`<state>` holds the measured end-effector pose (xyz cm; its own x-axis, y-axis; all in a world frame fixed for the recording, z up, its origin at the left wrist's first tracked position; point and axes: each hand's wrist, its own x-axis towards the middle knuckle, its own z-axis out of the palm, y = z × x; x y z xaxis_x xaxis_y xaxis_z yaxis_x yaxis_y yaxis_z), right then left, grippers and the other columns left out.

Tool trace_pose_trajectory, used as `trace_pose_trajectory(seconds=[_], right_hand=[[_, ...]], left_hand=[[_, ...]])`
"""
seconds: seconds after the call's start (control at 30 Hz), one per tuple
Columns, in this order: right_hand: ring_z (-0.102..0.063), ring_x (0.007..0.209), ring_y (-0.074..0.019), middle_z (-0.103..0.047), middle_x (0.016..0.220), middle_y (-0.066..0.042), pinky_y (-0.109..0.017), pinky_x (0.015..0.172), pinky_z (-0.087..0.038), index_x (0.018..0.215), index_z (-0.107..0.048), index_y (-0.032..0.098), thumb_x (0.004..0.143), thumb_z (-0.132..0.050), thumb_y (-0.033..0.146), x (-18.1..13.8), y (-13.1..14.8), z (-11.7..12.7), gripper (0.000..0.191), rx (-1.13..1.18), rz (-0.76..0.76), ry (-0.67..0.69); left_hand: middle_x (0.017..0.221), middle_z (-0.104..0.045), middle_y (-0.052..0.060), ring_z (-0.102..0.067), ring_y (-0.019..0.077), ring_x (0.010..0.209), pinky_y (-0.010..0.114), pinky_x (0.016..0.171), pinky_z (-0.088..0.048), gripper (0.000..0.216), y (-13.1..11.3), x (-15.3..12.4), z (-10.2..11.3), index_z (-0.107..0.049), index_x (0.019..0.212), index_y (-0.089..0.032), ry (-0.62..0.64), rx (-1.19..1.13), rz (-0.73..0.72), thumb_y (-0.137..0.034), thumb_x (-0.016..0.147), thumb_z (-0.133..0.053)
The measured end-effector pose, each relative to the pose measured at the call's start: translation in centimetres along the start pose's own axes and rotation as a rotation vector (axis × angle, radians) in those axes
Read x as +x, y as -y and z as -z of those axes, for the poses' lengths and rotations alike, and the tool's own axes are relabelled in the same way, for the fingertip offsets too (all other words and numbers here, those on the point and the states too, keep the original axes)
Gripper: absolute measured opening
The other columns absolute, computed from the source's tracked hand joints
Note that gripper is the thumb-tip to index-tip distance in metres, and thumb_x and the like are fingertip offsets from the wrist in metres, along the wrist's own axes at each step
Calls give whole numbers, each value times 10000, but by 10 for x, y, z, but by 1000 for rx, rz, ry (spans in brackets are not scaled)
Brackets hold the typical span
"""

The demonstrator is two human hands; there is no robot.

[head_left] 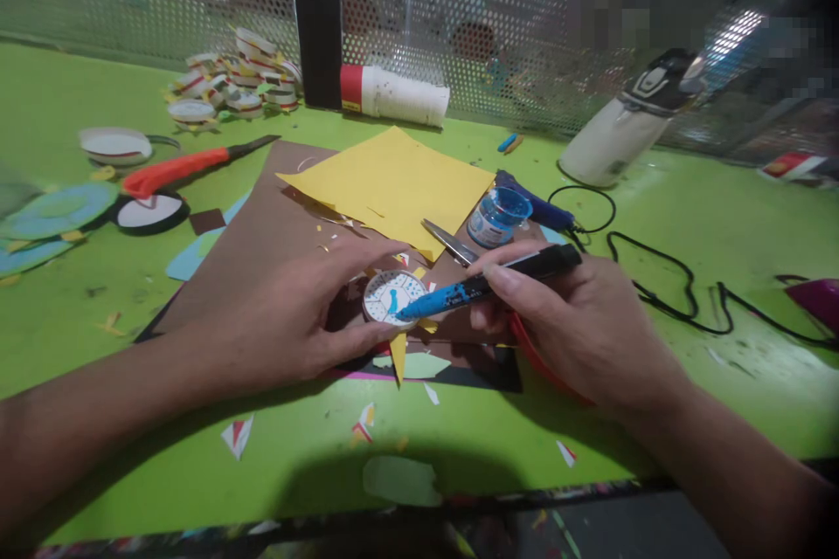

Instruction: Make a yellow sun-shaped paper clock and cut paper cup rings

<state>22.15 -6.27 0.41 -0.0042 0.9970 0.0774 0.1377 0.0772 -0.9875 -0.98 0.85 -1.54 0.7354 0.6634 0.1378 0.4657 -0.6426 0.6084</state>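
My left hand lies on brown paper and pinches a small round white paper disc between thumb and fingers. The disc carries blue paint marks and yellow paper points stick out around it. My right hand is closed around a black-handled brush smeared with blue paint. The brush tip touches the disc's middle. A small open jar of blue paint stands just behind the brush.
A yellow sheet lies on the brown paper, scissors beside it. A blue glue gun with black cable, a white bottle, a phone, a cup stack, an orange-handled knife and several paper discs lie around. Scraps litter the green table.
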Motion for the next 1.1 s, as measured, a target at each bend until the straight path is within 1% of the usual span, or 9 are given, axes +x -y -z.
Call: trace_pose_trajectory(seconds=[0.13,0.2,0.33,0.47,0.63,0.77,0.93,1.1], right_hand=[[-673,635,-85,-689,687,19,-145,595,-586,877,-687,188,883,-639,276,0,2,1,100,-58,35,-33],[-665,615,-78,-686,678,21,-129,574,-578,877,-689,186,881,-639,260,0,2,0,90,-79,49,-32],[-661,571,-73,-676,635,30,-115,525,-564,863,-685,178,873,-634,209,2,3,-2,61,-83,54,-32],[-662,563,-65,-668,642,33,-107,534,-568,831,-688,164,860,-637,177,2,4,-2,60,-99,80,-40],[-668,563,-67,-675,640,37,-118,548,-579,831,-685,170,856,-641,173,2,4,-2,50,-63,67,-26],[-666,575,-66,-676,640,35,-114,548,-571,854,-682,172,865,-639,197,1,3,-2,51,-39,46,-20],[-651,587,-65,-671,665,27,-111,541,-560,877,-686,170,877,-629,220,2,3,-2,76,-91,58,-25],[-657,570,-80,-667,648,27,-141,539,-570,838,-689,167,860,-631,177,2,5,-2,63,-140,87,-44]], left_hand=[[1250,-607,62,-600,281,1077,406,840,-517,535,0,-1,0,-434,1360,-288,1,26,19,-428,868,-588],[1269,-595,64,-588,292,1096,420,843,-513,540,0,0,0,-427,1365,-295,1,39,20,-434,867,-584],[1275,-596,55,-586,291,1093,402,822,-514,544,1,0,0,-436,1359,-303,4,28,2,-442,856,-590],[1248,-615,62,-601,289,1072,388,804,-518,550,1,1,1,-443,1359,-287,9,21,26,-439,852,-593],[1250,-607,46,-599,267,1067,389,841,-511,516,0,1,0,-437,1356,-291,1,41,3,-420,876,-575],[1243,-616,54,-608,270,1047,372,795,-527,534,0,1,0,-442,1344,-296,-7,42,8,-454,856,-588],[1256,-611,57,-615,272,1043,354,746,-534,556,1,0,0,-423,1365,-304,-3,67,21,-460,856,-587],[1263,-604,61,-606,274,1063,362,762,-533,532,-1,0,0,-433,1362,-282,-8,56,12,-424,870,-579]])
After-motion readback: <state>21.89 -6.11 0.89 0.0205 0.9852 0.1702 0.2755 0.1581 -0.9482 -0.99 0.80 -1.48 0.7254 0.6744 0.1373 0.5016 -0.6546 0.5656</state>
